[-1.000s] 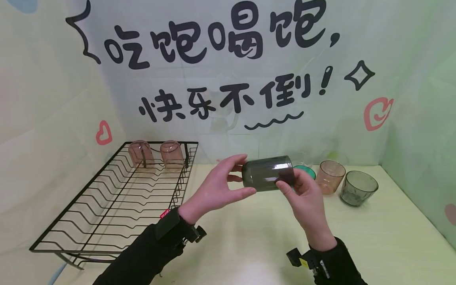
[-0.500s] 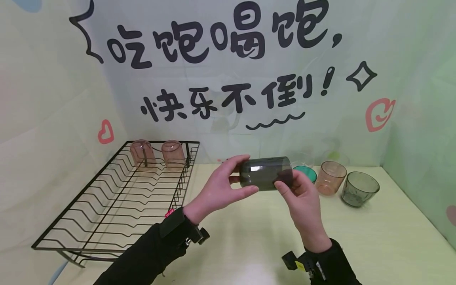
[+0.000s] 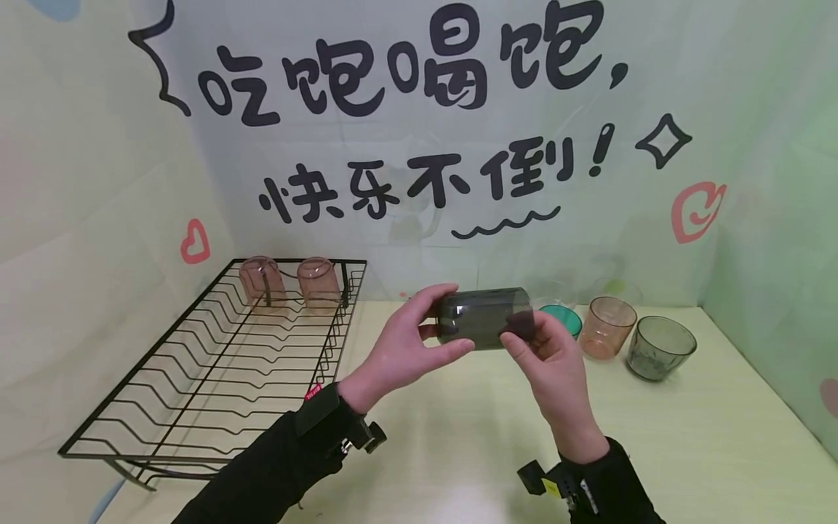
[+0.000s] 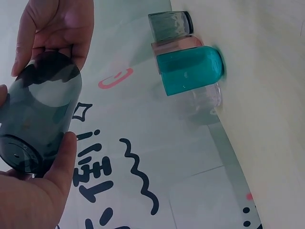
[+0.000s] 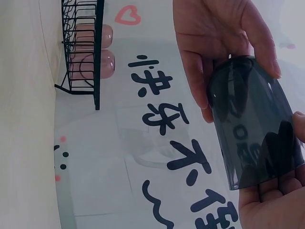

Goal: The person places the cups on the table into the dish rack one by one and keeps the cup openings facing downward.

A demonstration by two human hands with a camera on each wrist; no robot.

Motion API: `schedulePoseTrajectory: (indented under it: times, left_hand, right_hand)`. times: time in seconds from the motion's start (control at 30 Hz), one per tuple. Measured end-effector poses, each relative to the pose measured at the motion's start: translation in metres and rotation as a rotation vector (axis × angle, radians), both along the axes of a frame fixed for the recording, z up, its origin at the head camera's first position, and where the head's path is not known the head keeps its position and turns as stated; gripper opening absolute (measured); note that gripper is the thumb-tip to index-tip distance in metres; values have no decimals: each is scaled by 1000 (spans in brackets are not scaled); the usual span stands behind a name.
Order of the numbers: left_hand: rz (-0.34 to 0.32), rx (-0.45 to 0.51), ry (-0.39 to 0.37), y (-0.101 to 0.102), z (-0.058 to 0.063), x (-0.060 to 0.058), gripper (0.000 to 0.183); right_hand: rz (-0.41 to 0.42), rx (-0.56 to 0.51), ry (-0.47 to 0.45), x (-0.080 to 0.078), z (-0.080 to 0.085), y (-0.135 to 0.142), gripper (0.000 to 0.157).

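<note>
A dark grey drinking glass (image 3: 481, 319) lies on its side in the air between both hands, base to the left, rim to the right. My left hand (image 3: 401, 349) holds the base end, thumb below and fingers behind and above. At the rim end, my right hand (image 3: 559, 371) pinches the wall, thumb outside and fingers partly hidden behind or inside the mouth. The left wrist view shows the round base (image 4: 21, 152) close to the left palm. Through the tinted wall (image 5: 252, 129) in the right wrist view, the right fingers show dimly.
A black wire dish rack (image 3: 212, 364) stands left, with two pink glasses (image 3: 318, 284) upside down at its back. At back right are a teal glass (image 3: 561, 318), an orange-pink glass (image 3: 607, 327) and a grey-green glass (image 3: 661, 348). A clear glass (image 4: 207, 98) stands beside the teal one.
The glass and right hand have shifted slightly left, bringing the base deeper between the left thumb and fingers. The glass has also levelled a little.
</note>
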State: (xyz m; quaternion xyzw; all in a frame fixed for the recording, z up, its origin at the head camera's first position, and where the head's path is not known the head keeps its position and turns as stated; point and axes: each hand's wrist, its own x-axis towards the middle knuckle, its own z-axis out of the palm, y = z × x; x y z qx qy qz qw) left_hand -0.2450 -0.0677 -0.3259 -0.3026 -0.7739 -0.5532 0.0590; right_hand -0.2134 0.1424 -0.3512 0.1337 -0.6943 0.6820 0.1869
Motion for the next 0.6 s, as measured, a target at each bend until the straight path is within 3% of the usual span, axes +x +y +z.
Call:
schedulePoseTrajectory:
  times: [0.6]
  left_hand:
    - [31,24,-14,-12,4,-3,69]
  right_hand:
    - [23,72,6,-2,-4,8,29]
